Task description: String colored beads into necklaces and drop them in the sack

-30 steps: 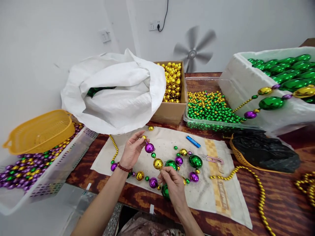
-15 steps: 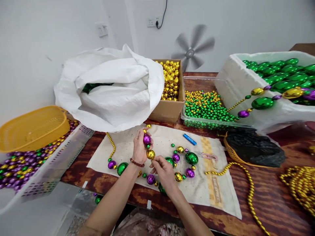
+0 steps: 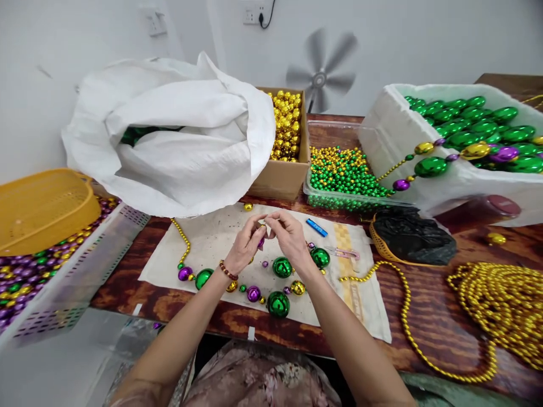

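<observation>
My left hand (image 3: 245, 244), with a beaded bracelet at its wrist, is closed round a purple bead (image 3: 260, 242) above the cloth (image 3: 203, 234). My right hand (image 3: 288, 234) pinches at the left fingertips; what lies between its fingers is too small to make out. Below both hands, large green beads (image 3: 278, 304), a purple bead (image 3: 253, 293) and a gold bead (image 3: 297, 288) rest on the cloth. A thin gold bead string (image 3: 181, 237) runs down at the cloth's left side. Right of my hands lie a blue object (image 3: 317, 227) and a pink-handled tool (image 3: 348, 254).
A white sack (image 3: 178, 169) stands behind the cloth, beside a carton (image 3: 278, 178) of gold beads. Further right are a clear tub (image 3: 352, 199) and a foam box (image 3: 382, 121). A basket (image 3: 382, 243) holds black plastic; gold strands (image 3: 500, 311) lie right. A crate (image 3: 89, 271) is left.
My right hand has moved up to meet the left fingertips. The gold bead that hung between my hands is no longer visible there. The view has turned slightly, showing more at the right.
</observation>
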